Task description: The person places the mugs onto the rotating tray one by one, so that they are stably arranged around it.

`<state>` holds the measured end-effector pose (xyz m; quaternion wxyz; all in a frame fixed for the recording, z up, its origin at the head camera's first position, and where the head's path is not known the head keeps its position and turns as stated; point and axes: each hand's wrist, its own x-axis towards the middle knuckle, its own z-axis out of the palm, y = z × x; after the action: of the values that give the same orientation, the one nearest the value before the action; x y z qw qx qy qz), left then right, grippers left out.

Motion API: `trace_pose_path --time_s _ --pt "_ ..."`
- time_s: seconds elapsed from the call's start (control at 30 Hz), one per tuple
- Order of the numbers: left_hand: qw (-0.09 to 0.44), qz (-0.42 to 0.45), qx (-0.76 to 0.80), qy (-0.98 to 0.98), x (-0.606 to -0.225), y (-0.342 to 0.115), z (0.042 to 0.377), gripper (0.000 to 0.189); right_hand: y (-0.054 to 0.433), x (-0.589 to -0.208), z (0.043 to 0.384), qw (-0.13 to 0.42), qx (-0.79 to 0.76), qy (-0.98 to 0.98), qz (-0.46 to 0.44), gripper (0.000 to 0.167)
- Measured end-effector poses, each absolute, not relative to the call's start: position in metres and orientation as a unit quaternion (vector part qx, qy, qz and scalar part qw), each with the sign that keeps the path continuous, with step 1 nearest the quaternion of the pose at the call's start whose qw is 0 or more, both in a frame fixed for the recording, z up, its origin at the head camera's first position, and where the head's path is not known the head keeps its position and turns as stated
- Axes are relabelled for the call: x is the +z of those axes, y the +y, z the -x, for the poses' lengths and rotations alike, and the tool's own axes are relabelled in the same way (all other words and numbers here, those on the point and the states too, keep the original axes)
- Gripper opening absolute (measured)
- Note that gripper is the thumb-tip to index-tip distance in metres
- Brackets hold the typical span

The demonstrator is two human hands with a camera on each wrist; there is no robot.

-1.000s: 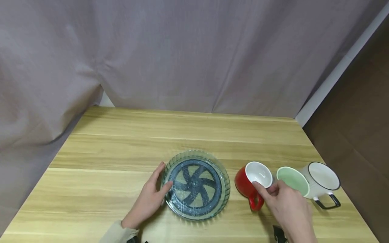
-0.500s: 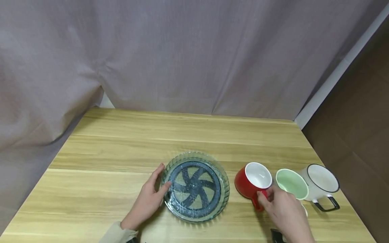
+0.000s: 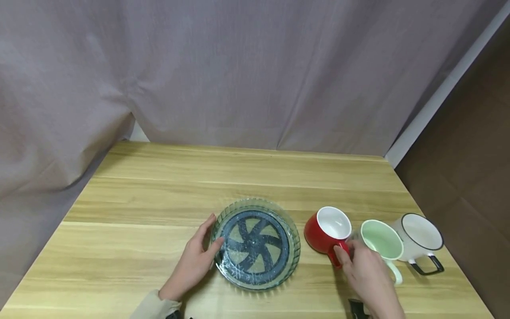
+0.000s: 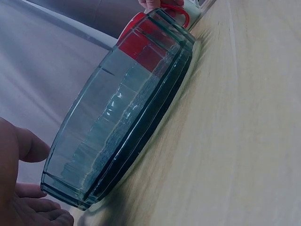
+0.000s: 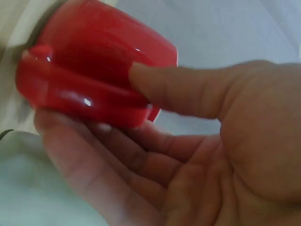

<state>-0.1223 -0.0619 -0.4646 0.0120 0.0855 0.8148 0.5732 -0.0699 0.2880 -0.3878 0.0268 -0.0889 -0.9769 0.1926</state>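
Observation:
My right hand (image 3: 364,266) pinches the handle of a glossy red mug (image 3: 316,235) with a white inside. In the right wrist view the thumb lies on one side of the red handle (image 5: 84,96) and the fingers on the other. A round, clear glass dish (image 3: 255,283) with a ribbed wall and a dark swirl pattern on its bottom is on the table to the left. My left hand (image 3: 193,261) rests at its left edge with fingers extended. The left wrist view has the thumb (image 4: 33,146) at the dish's rim and the other fingers lower by its side.
Right of the red mug stands a pale green mug (image 3: 382,239), partly behind my right hand. A white mug (image 3: 418,235) with a black rim and black handle adjoins it. The wooden table (image 3: 159,199) ends at a grey curtain (image 3: 219,75) behind.
My right hand's thumb has gone from the red mug's rim down to its handle. The mug has shifted slightly left and away. The left hand and dish stay put.

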Motion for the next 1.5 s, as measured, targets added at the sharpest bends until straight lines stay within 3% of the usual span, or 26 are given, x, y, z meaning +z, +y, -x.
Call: trace_pose_path --time_s 0.43,0.67,1.5 --pt "0.021 -0.075 0.576 0.813 -0.464 -0.061 0.123 0.061 0.284 -0.392 0.072 0.087 0.215 -0.965 0.126 0.028" --pt "0.023 -0.069 0.576 0.814 -0.466 -0.061 0.123 0.062 0.282 -0.392 0.074 0.089 0.216 -0.962 0.142 0.03" --pt "0.029 -0.071 0.579 0.812 -0.464 -0.061 0.123 0.06 0.276 -0.396 0.076 0.214 0.239 -0.938 0.131 0.016"
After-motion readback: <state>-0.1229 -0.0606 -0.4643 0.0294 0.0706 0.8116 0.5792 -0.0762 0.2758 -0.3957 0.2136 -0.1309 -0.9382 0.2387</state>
